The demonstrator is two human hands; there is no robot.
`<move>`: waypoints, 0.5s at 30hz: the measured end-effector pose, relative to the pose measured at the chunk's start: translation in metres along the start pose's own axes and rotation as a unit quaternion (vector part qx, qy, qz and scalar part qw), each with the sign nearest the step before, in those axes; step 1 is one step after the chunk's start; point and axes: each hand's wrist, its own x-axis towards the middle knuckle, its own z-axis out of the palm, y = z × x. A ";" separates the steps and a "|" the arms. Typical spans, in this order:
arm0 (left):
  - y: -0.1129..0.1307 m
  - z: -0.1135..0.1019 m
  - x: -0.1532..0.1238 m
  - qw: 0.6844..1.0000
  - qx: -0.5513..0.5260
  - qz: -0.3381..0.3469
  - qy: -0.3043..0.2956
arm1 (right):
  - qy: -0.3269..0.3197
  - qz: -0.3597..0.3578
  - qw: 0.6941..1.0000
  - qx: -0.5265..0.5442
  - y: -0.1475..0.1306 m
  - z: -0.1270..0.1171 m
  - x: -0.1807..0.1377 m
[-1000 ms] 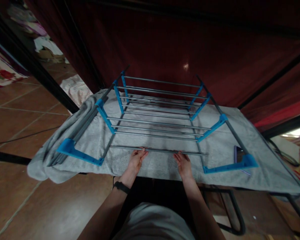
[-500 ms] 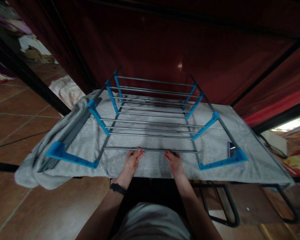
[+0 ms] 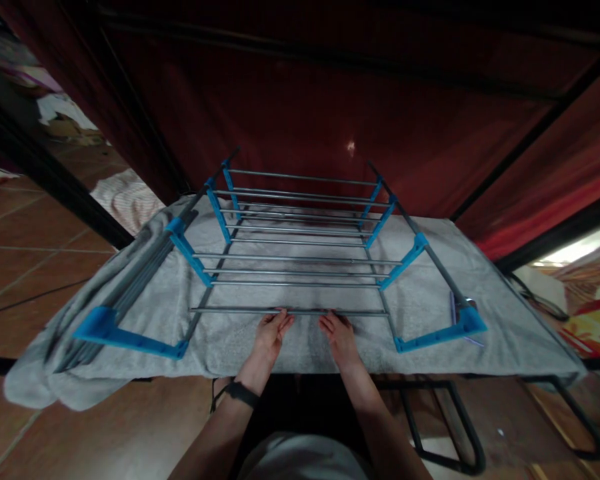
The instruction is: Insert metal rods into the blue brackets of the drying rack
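A drying rack part with blue plastic brackets and grey metal rods lies on a grey blanket. Its nearest cross rod lies over the two side tubes, close to the front. My left hand holds this rod left of its middle, fingertips at the metal. A short gap to the right, my right hand has its bent fingers on the same rod. The undersides of the fingers are hidden. Blue corner pieces stick out at the near left and near right.
Several grey tubes lie bundled along the left side. A phone rests partly behind the right corner piece. Behind the rack hangs a dark red curtain. A black metal frame stands below the blanket's front edge.
The near rod has slid slightly left across the side tubes, its left end now sticking out past the left tube. Both hands stay at it. The camera view has shifted a little.
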 end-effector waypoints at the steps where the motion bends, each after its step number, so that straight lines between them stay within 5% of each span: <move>1: 0.001 0.001 0.000 1.000 -0.001 0.000 0.002 | 0.007 -0.005 1.000 0.004 -0.002 -0.003 0.002; 15: 0.002 -0.002 0.000 0.999 -0.007 0.028 0.016 | 0.126 -0.119 0.983 0.059 -0.065 -0.066 0.026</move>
